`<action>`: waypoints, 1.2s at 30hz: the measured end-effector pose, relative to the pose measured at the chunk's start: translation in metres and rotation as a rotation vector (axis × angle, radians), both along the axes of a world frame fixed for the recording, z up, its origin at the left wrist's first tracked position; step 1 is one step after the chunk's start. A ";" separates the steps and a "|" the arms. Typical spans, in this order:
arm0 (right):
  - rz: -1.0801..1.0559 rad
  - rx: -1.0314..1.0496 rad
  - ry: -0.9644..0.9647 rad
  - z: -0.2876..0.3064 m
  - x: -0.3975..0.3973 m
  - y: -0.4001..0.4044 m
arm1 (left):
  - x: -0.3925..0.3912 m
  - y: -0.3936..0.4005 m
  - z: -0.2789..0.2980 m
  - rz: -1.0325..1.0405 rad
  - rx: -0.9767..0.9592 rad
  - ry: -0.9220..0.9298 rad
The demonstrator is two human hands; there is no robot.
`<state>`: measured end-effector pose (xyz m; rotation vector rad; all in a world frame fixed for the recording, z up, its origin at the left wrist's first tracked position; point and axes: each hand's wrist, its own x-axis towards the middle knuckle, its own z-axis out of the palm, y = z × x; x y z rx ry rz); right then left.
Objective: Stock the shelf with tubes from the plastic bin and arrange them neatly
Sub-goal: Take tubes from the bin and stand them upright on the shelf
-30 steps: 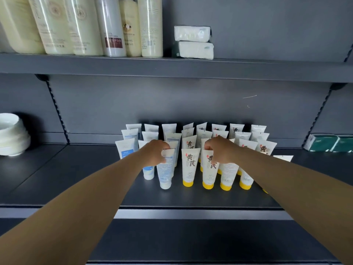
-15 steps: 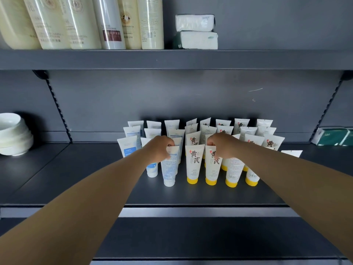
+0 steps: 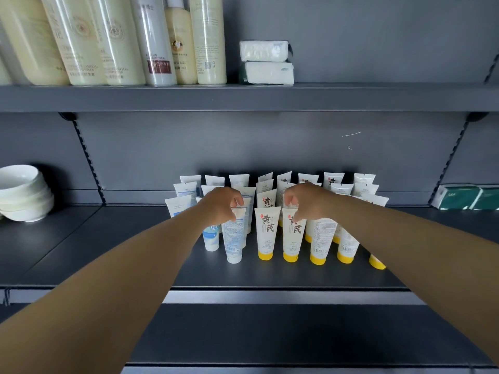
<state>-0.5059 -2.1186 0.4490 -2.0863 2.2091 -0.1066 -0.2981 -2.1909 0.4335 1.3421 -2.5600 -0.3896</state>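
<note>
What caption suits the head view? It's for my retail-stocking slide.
Left hand pinches a white-capped tube and right hand a yellow-capped tube among upright rows on a grey shelf.

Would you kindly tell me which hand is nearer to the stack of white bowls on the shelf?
Left. The left hand grips a white-capped tube mid-shelf, with the white bowls further to its left; the right hand sits further right, over the yellow-capped tubes.

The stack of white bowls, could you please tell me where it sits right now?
In the head view, the bowls sit at the far left of the middle shelf, well left of the tubes and below the bottles.
</note>
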 end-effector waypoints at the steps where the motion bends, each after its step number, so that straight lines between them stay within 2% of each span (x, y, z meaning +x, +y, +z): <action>1: 0.010 -0.007 0.001 0.003 0.001 0.004 | 0.000 0.004 0.004 0.003 -0.014 -0.005; 11: 0.142 -0.040 0.027 0.010 0.003 0.075 | -0.005 0.084 0.012 -0.017 -0.140 -0.016; 16: 0.159 0.042 -0.010 -0.018 0.003 0.127 | -0.007 0.132 -0.019 -0.032 -0.063 -0.102; 20: 0.142 0.087 -0.038 -0.045 0.004 0.166 | -0.002 0.171 -0.049 -0.060 0.018 -0.103; 29: 0.062 0.200 -0.077 -0.135 0.017 0.270 | 0.011 0.265 -0.165 -0.071 0.211 -0.103; 36: 0.091 0.338 -0.055 -0.250 0.007 0.324 | 0.004 0.331 -0.287 -0.058 0.382 -0.122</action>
